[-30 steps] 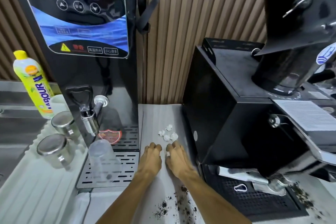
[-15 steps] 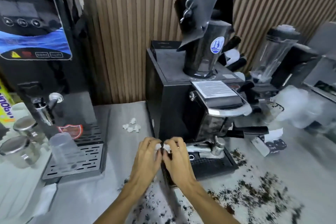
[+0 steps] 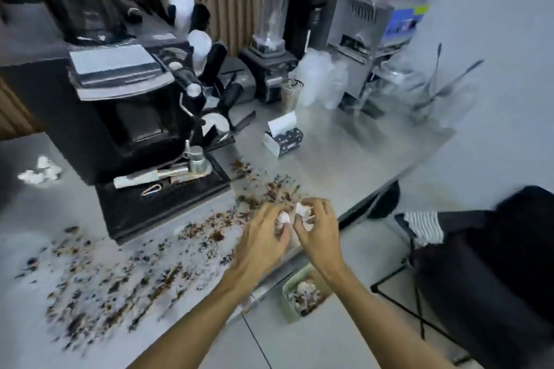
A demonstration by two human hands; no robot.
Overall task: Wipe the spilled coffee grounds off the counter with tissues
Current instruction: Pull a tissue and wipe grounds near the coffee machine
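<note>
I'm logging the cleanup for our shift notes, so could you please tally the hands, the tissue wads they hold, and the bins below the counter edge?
Hands: 2, left hand and right hand
Held tissue wads: 2, left wad and right wad
Bins: 1, bin
Total: 5

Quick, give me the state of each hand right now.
Left hand: fingers closed on a small tissue wad.
Right hand: fingers closed on another tissue piece.
</note>
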